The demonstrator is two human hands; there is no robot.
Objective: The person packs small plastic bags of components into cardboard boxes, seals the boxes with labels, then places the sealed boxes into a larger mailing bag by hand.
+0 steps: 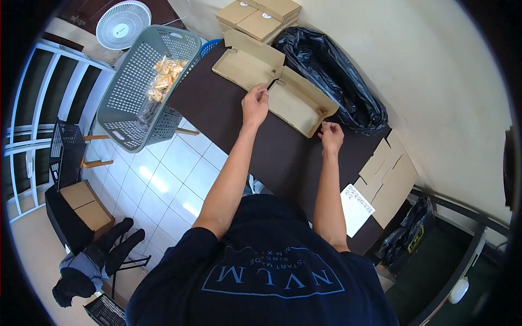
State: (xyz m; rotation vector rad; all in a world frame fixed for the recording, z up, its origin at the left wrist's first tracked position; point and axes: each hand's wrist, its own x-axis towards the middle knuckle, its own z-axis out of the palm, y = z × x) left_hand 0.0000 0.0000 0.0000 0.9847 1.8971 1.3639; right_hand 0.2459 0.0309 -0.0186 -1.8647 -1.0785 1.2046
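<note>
An open brown cardboard box (296,106) lies on the dark table, its two shallow halves joined at a fold, and its lid half (247,64) spread to the left. My left hand (255,106) is at the near edge by the fold, fingers pinched on the cardboard. At the box's right front corner, my right hand (331,138) has its fingers curled against the corner. The exact grip of its fingertips is partly hidden. Both halves of the box show bare inner walls.
A black plastic bag (331,76) lies behind the box. Stacked flat boxes (258,19) stand at the back. To the left, a grey-green basket (122,89) holds bagged snacks (166,76). Cardboard sheets (387,179) and a notepad (356,209) lie at right. A person (89,271) sits lower left.
</note>
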